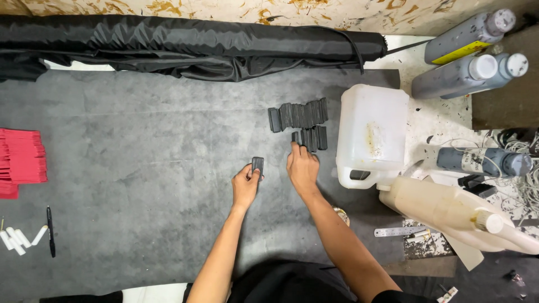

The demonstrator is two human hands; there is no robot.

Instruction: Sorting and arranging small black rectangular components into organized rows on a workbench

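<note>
Black rectangular piece (257,165) sits pinched in my left hand (245,185). At one o'clock from it, my right hand (302,168) touches the lower row of black pieces (310,137) on the grey counter (140,157), fingers narrowly spread.

Black fabric roll (191,47) along top; white jerrycan (373,132) lying right; dark bottles (469,76); red stack (21,160); pen (50,230); steel ruler (400,231).

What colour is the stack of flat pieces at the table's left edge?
Red, seen in the head view: the stack of flat pieces lies on the grey table.
</note>
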